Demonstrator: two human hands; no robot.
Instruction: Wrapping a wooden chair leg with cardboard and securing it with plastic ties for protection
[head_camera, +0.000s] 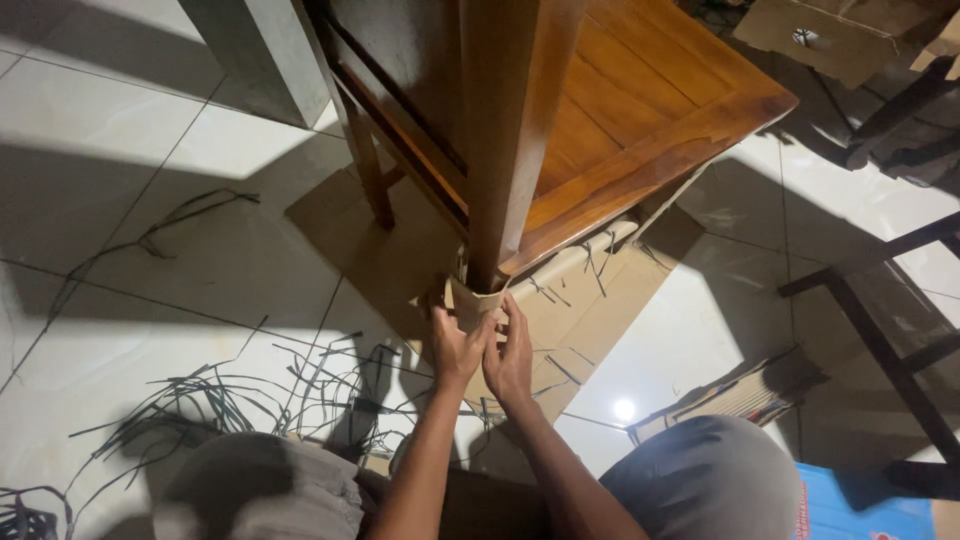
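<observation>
Left hand (455, 345) and right hand (510, 355) press a cardboard wrap (472, 302) around a wooden chair leg (500, 150) above a white tiled floor (110, 250).

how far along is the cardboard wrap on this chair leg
Early. Both hands, left hand and right hand, press a cardboard piece around the foot of the front chair leg. No tie on it shows yet. The far leg is bare; the seat is uncovered.

Both forearms reach forward, left hand (455, 345) and right hand (510, 360) side by side, fingers curled.
</observation>
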